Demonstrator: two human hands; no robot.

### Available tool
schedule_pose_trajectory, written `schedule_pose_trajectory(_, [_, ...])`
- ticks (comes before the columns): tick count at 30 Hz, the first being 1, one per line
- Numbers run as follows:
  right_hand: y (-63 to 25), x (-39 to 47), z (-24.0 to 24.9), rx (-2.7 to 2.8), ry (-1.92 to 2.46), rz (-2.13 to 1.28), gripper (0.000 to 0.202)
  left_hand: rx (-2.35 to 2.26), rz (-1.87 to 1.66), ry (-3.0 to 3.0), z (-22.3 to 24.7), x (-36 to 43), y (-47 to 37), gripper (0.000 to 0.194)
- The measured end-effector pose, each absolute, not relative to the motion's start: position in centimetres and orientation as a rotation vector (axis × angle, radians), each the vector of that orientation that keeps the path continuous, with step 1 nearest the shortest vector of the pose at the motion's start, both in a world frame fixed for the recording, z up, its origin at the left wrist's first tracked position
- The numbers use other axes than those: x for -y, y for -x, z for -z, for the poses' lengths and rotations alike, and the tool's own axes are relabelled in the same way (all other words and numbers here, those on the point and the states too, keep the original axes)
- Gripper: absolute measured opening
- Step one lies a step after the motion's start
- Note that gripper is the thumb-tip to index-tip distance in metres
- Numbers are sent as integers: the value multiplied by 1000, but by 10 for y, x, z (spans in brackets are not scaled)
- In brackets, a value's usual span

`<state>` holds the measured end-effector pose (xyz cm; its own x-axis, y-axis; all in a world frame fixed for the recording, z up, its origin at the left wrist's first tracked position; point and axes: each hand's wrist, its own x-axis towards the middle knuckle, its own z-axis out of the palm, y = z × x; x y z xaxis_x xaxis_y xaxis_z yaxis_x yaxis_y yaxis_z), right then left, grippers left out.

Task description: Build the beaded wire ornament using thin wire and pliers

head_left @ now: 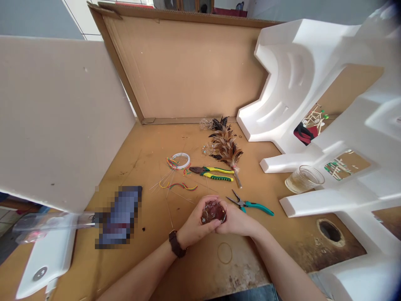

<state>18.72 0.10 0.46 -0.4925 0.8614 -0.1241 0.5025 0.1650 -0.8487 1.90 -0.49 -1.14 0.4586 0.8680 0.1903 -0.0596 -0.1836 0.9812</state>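
Observation:
Cupped between both hands, close to the table's front, is a small round, glossy reddish-brown thing point(214, 212) with clear and silvery bits on it; I cannot make out its kind. My left hand point(194, 225) wraps its left side, the thumb along the front edge. My right hand point(237, 220) closes round the right side, its fingers partly hidden. Just right of it lie teal-handled long-nose pliers point(250, 204), jaws slightly apart. Beyond are yellow-and-green combination pliers point(213, 172), a white ring point(181, 160), coloured cords point(180, 186) and thin straight wires point(162, 179).
A brown feather duster point(226, 146) lies behind the pliers. White foam packing point(283, 83) with a glass point(304, 179) stands at right. The table point(330, 230) has a hole there. At left are a blurred-out phone-like object point(120, 215) and a white device point(52, 259). Cardboard point(191, 67) walls the back.

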Motion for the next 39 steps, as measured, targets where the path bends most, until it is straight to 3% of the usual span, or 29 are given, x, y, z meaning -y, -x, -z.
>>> schedule_pose_trajectory(5, [-189,0,-5,2150,1257,-1245,75,-783,-990,-1664,15,5,-21,62])
schedule_pose_trajectory(11, [-186,0,-4,2173,1281,-1173,53,-821,-968,-1797,13,6,-20,51])
schedule_pose_trajectory(15, [-180,4,-2,2124,1333,-1150,57,-866,-946,-1954,10,5,-17,41])
schedule_pose_trajectory(23, [-178,4,-6,2108,1216,-1184,59,-879,-983,-1916,7,5,-17,64])
schedule_pose_trajectory(28, [-175,3,-10,1923,1232,-1349,66,-730,-991,-1610,12,7,-15,64])
schedule_pose_trajectory(34, [-172,-2,-4,1414,1051,-1687,40,-600,-1162,-1249,25,5,-20,71])
schedule_pose_trajectory(39, [-180,-10,-5,772,776,-1978,31,-861,-1250,-1243,19,6,-22,48])
